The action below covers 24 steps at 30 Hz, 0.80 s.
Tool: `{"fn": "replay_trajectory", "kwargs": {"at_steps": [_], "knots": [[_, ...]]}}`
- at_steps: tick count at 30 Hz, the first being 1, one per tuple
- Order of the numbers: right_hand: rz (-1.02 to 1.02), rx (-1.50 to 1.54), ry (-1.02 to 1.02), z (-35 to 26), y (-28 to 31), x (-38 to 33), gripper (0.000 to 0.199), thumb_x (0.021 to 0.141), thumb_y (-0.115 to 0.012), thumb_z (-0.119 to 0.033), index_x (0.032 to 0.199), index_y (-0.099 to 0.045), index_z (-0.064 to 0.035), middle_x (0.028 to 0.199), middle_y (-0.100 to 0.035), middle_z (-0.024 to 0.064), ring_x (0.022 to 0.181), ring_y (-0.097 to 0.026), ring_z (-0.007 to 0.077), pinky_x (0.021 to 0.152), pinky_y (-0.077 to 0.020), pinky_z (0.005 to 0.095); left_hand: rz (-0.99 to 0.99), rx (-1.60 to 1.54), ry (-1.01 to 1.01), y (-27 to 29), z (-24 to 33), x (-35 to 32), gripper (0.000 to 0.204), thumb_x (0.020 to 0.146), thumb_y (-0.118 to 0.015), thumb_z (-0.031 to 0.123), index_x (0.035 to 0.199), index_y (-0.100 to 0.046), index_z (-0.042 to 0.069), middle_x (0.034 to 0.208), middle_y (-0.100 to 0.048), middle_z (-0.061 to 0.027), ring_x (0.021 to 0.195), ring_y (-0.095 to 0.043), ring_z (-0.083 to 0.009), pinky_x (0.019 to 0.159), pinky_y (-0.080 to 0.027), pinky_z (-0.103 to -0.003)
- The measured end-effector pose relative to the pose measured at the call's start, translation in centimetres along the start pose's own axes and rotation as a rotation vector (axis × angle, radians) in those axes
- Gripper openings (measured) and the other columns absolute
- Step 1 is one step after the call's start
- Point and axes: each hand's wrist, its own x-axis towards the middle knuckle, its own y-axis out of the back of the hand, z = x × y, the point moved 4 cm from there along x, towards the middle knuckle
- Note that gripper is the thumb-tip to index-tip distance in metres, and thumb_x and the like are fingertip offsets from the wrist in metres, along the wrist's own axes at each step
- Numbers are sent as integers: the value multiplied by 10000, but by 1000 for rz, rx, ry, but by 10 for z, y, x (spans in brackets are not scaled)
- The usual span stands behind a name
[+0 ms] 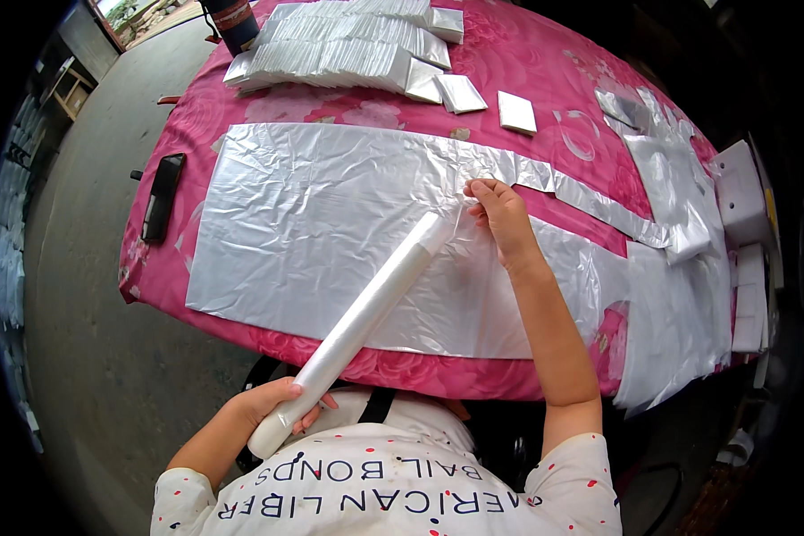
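From my head view, the top of the frame is stacked with flat silvery-white packets [348, 49] laid in overlapping rows, plus a couple of loose ones, including a small square white packet [516, 113] just right of centre top. A dark cylinder with a red band [230, 20] stands at the upper left corner of the table. All of it sits on a pink flowered tablecloth [545, 71].

The middle of the frame is mostly one big clear plastic sheet [313, 223], spread flat and wrinkly, with its near edge close to the table's front edge. More plastic pieces [679, 295] pile up toward the right side, beside some white boxes [746, 196]. A black flat device [163, 196] lies near the left table edge. Left of the table is bare grey floor [98, 295].

Left hand [272, 404], low in the frame, is wrapped tight around the bottom end of a white plastic-film roll [366, 313] that angles up toward centre. Right hand [500, 219] reaches out with the forearm straight, fingertips pinching the loose film edge at the roll's top end, over the sheet.
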Motion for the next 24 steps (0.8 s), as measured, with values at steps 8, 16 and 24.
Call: {"fn": "replay_trajectory", "kwargs": {"at_steps": [8,16,24], "knots": [[-437,-263,-115,-2,-24,-19,203,849,-632,-249,892,-626,-50,738,-578,-36,596,-494,26,522,-373,166,-59,-103,43,4,-7,-2,750,692,-663,525,1107,-523,-84,665,-563,-86,535,-554,-127,518,-457,-234],[-451,-259,-95,2,-15,-7,153,844,-645,-178,801,-631,-32,656,-563,-27,554,-476,32,500,-377,186,-79,-104,-3,3,-5,1,773,674,-696,482,1156,-495,-88,762,-598,-133,537,-548,-137,551,-458,-240],[61,-440,96,-13,123,46,165,860,-621,-182,826,-632,-21,648,-557,-31,549,-477,34,499,-386,191,-129,100,172,21,-7,-17,636,736,-710,332,1195,-489,-47,828,-602,-97,733,-584,-125,710,-467,-261]]}}
